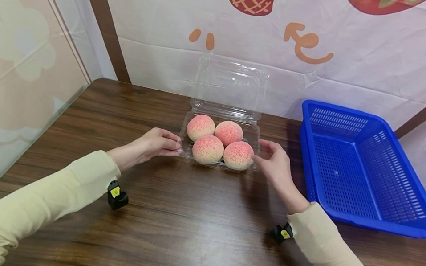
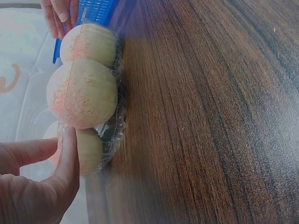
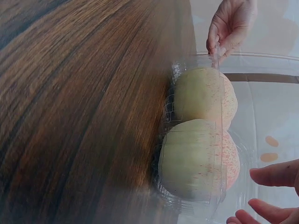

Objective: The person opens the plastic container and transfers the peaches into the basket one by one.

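Note:
A clear plastic clamshell box (image 1: 187, 123) stands on the table, its lid (image 1: 230, 86) raised at the back. Inside sit several pink-and-cream peaches (image 1: 207, 149), the front two side by side. My left hand (image 1: 153, 145) pinches the rim at the box's left side between thumb and fingers; the left wrist view shows the thumb and a finger (image 2: 70, 154) on either side of that edge. On the other side, my right hand (image 1: 275, 163) is beside the front right peach (image 1: 238, 155). Its thumb and fingers (image 3: 273, 177) are spread apart by the rim, with nothing between them.
To the right stands a blue plastic basket (image 1: 315, 164) with slotted sides, close to my right forearm. The brown wooden table (image 1: 167, 235) ends at the back against a printed cloth (image 1: 163, 18), just behind the raised lid.

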Demonstrator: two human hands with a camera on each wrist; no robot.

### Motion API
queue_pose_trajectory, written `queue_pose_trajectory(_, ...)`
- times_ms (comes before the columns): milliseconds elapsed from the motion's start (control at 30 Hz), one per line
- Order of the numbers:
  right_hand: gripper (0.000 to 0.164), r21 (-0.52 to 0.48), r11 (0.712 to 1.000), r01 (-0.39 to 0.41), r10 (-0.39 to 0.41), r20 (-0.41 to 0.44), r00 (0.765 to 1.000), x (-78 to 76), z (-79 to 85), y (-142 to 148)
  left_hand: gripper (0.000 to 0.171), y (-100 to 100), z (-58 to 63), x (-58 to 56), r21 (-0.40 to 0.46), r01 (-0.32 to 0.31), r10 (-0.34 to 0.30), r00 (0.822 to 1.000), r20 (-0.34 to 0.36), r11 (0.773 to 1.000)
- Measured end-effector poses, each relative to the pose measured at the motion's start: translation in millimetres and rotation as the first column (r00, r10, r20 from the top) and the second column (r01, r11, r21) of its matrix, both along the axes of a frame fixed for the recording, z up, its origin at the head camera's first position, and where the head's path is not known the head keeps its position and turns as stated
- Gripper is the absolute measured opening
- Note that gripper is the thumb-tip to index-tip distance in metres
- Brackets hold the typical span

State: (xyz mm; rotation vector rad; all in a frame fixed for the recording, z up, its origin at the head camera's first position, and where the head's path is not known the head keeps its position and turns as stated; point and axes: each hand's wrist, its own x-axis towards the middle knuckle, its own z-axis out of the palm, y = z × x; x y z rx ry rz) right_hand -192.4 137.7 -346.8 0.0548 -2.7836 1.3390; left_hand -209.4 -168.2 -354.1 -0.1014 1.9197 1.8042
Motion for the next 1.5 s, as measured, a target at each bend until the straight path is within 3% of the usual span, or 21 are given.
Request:
queue_pose_trajectory(167,0.044,0.096,0.995,-0.038,0.049,-0.118,0.992,1.7,-0.1,-4.1,0.041,-0.2,0.2,0.4,-0.011,0.005,-0.005,1.0,-0.005,1.0)
queue_pose_trajectory(467,0.043,0.186,0.976,-0.111,0.159,-0.268,0.95,0.6,-1.7,-8.9,0.04,-0.1,1.3,0.7,-0.022,0.008,-0.008,1.0,-0.004,1.0)
queue_pose_trajectory(967,0.042,0.299,0.932,-0.205,0.291,-0.278,0.916,-3.0,-3.5,-16.2,0.041,0.0,1.6,0.9,-0.037,0.012,-0.012,1.0,-0.006,0.999)
queue_pose_trajectory(1500,0.041,0.352,0.892,-0.284,0.389,-0.274,0.88,-6.0,-10.3,-20.5,0.04,0.3,1.1,0.9,-0.028,0.009,-0.009,1.0,-0.012,1.0)
